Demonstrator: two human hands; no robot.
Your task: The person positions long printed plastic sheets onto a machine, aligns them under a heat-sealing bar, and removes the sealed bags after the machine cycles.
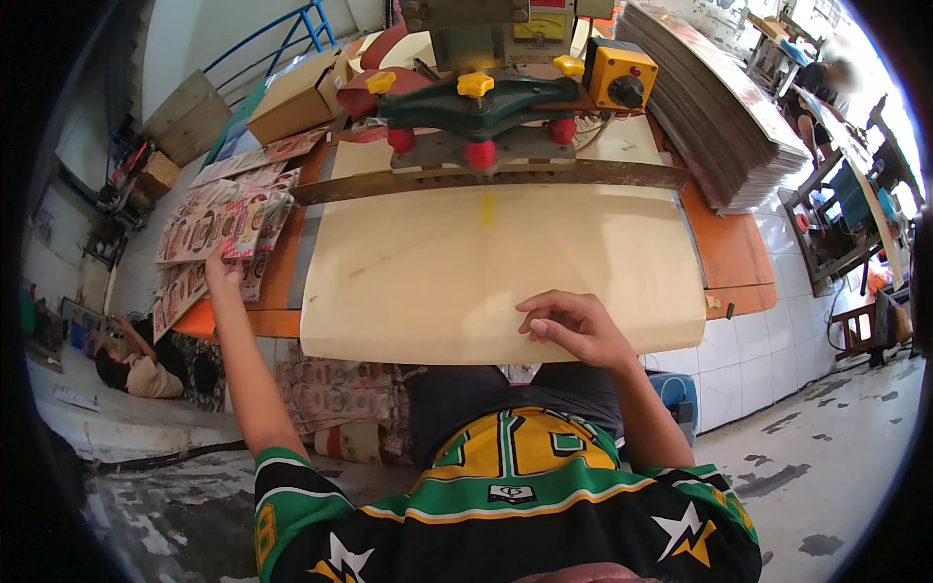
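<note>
At the left end of the orange table, my left hand [224, 272] grips the near edge of a printed cardboard piece [225, 222]. Its fingertips are partly hidden by that piece, which lies on a loose pile of similar prints. My right hand [575, 326] hovers over the near part of a cream-coloured sheet [418, 262], holding nothing. Its fingers are loosely bent, and a gap shows between thumb and forefinger. Across the sheet's far edge stands a press head [476, 112] with a dark green frame, yellow knobs, red cushions and a long metal bar.
A tall stack of flat boards [714, 107] stands at the back right, near a yellow control box [622, 78]. A cardboard box [296, 97] sits at the back left. More prints [335, 394] lie below the table. One person [146, 360] is low at left, another [824, 92] far right.
</note>
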